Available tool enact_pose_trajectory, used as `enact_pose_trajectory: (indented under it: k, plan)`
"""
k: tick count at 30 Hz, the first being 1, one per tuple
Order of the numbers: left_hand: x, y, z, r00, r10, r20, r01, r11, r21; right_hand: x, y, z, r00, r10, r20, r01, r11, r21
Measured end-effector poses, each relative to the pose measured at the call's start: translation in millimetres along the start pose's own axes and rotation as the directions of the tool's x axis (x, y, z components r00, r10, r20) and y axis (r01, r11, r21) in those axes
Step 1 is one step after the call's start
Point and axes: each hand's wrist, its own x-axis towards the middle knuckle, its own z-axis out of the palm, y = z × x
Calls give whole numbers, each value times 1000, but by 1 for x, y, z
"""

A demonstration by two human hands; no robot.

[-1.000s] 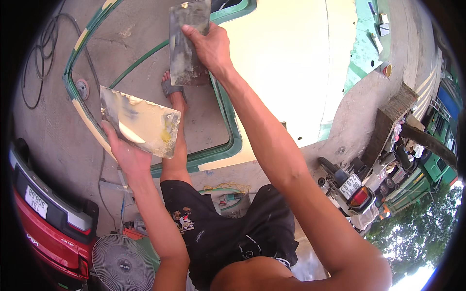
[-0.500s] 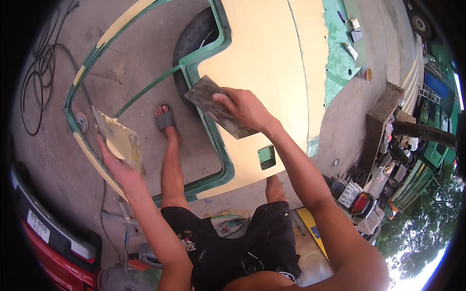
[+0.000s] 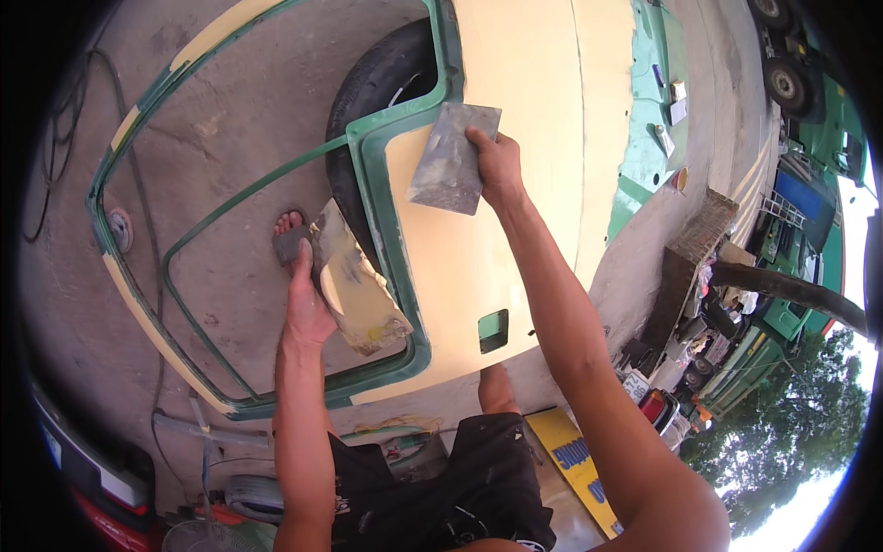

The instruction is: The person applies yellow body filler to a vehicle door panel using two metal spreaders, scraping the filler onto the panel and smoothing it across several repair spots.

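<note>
A vehicle body panel point(image 3: 533, 276), coated cream over green with an open window frame, fills the middle of the head view. My right hand point(image 3: 497, 166) is closed on a flat grey spreader point(image 3: 446, 152), held over the cream surface beside the frame's inner corner. Lower and to its left, my left hand point(image 3: 308, 304) grips a rectangular plate point(image 3: 359, 290) smeared with cream paste and some yellow, tilted above the window opening near its right edge. A black tyre point(image 3: 372, 92) shows through the opening, partly hidden behind the frame.
Small items point(image 3: 664, 138) lie on the panel's green right section. A cable point(image 3: 147, 230) runs over the ground at left. A red car point(image 3: 92, 497) stands lower left; a brick block point(image 3: 699, 230), motorbike and green trucks are at right. A yellow board point(image 3: 561, 442) lies below.
My right hand and spreader have shifted right and, since half a second ago, up. My left hand has moved rightward with the plate, toward the frame's inner edge. The view has shifted too.
</note>
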Motion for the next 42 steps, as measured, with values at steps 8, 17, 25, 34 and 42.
enact_pose_trajectory:
  k: [8,17,25,34,42]
  plan:
    - [7,25,-14,990,-138,-35,139,990,13,28,-8,-8,986,-137,-91,101,941,-322]
    - [14,23,-4,992,-60,-111,66,997,45,74,-48,-4,958,-284,32,234,718,-655]
    - [12,28,22,985,-140,-97,142,990,16,118,-92,28,926,-369,82,310,616,-724]
    - [21,30,10,991,-120,-56,115,990,-83,168,-142,63,914,-393,98,336,603,-724]
    - [24,33,-2,995,-97,20,99,988,-116,217,-173,78,924,-343,166,355,612,-707]
